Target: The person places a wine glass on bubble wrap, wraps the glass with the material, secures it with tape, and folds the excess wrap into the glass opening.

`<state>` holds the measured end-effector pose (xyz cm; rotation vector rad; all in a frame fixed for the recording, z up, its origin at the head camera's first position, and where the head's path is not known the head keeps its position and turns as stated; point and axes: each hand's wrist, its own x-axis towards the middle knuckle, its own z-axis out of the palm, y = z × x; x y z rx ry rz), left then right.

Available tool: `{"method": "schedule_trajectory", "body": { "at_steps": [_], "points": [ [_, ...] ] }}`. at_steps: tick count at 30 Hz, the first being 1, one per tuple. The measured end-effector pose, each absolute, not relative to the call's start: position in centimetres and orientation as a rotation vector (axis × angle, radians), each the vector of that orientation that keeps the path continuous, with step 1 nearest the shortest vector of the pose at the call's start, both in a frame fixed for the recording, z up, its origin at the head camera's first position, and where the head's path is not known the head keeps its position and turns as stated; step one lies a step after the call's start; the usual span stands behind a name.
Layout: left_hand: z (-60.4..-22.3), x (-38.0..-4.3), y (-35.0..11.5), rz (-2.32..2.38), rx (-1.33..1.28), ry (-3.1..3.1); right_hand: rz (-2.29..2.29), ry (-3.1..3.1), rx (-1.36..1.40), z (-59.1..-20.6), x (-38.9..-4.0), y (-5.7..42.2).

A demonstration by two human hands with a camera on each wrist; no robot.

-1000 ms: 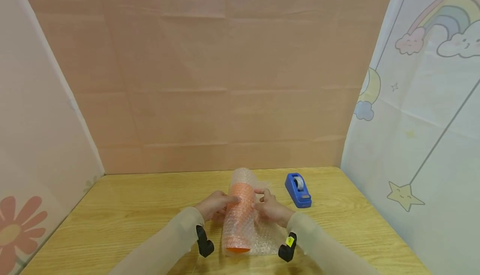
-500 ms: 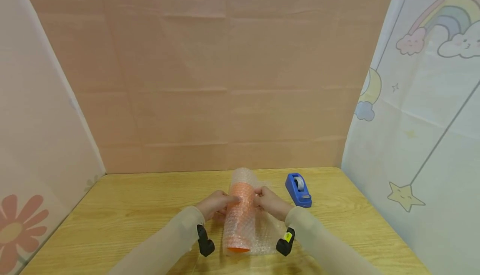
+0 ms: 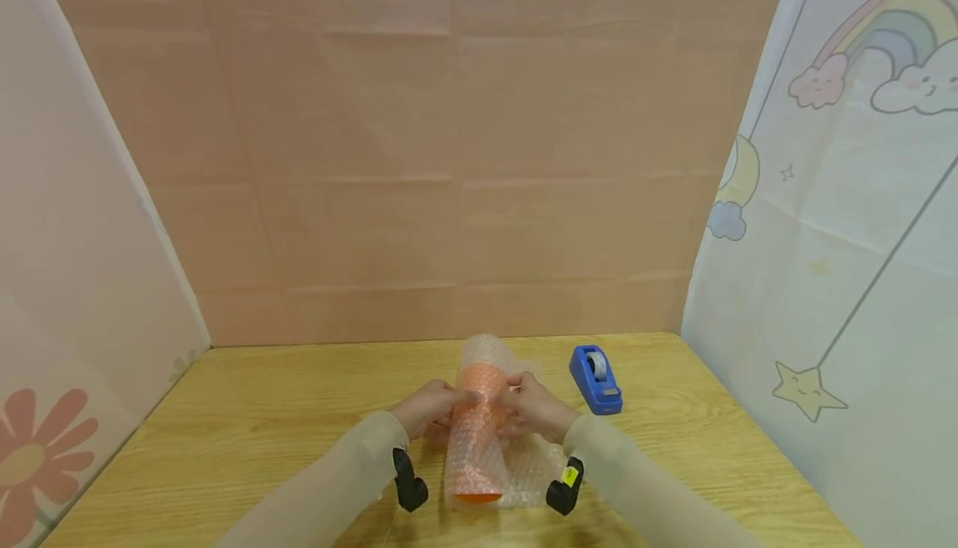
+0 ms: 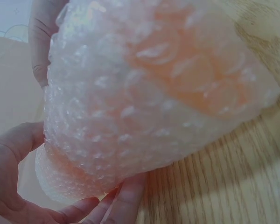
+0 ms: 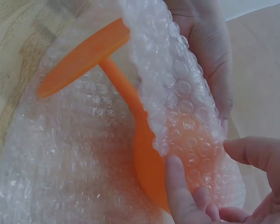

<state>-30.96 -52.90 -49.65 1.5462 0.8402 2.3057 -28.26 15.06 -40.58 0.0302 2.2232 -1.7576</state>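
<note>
An orange goblet (image 5: 148,154) lies on its side, partly rolled in clear bubble wrap (image 3: 485,350); its round foot points toward the person. My left hand (image 3: 428,408) grips the wrapped bowl from the left, thumb on top and fingers underneath, as the left wrist view also shows for the left hand (image 4: 9,163). From the other side, my right hand (image 3: 540,409) pinches the wrap's edge against the bowl. In the right wrist view, the right hand (image 5: 266,179) has its thumb on the wrap and a fingertip at the edge beside the bare orange bowl.
A blue tape dispenser (image 3: 596,379) with a roll of clear tape stands to the right, beyond the right hand. Loose bubble wrap (image 3: 535,473) spreads flat on the wooden table (image 3: 284,423) right of the goblet. A peach backdrop (image 3: 449,199) closes off the table's far side.
My right hand has shifted slightly left onto the roll, its fingers drawing in at the wrap's edge. The near wrap edge has moved a little right. The left hand holds still.
</note>
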Motion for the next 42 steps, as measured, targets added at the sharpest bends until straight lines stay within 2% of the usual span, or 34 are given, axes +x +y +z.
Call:
{"method": "schedule_trajectory", "body": {
  "at_steps": [21, 29, 37, 42],
  "points": [
    [-49.8, -31.01, -52.96, 2.333, 1.502, 0.751, -1.634, 2.407, 0.054, -41.36, -28.58, 14.8],
    [-49.82, -31.48, -53.25, 2.22, 1.648, 0.86, -1.632, 2.397, 0.059, -41.25, -28.39, 14.74],
    [-49.32, -30.76, -53.16, 2.312, 1.401, 0.636, -1.69, 2.366, 0.054, -41.26, -28.16, 14.57],
    [-49.42, -30.59, -53.2, 2.349, 1.349, 0.604, -1.711, 2.33, 0.055, -41.33, -28.18, 14.51]
  ]
}}
